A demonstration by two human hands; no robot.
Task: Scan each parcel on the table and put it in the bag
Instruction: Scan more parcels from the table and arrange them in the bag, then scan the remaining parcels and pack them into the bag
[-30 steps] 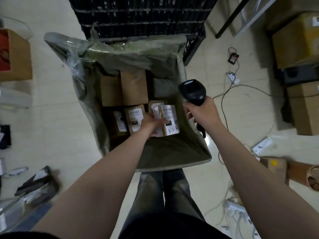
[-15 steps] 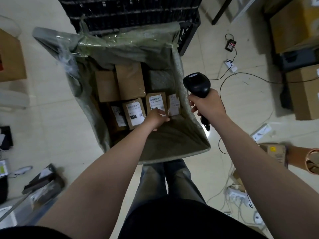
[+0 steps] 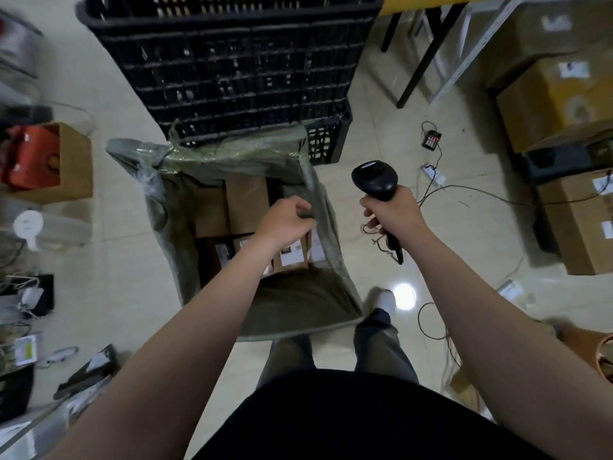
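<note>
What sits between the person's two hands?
In the head view, the side wall of the green bag and a strip of floor lie between the left hand and the right hand.

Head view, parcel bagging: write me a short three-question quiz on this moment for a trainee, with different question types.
1. True or false: the right hand grips the scanner.
2. What stands just beyond the green bag, on its far side from the wearer? A) black crate B) blue barrel C) wooden chair
3. Fill in: the labelled parcels lie ____ the green bag.

Key: 1 true; 2 A; 3 inside.
</note>
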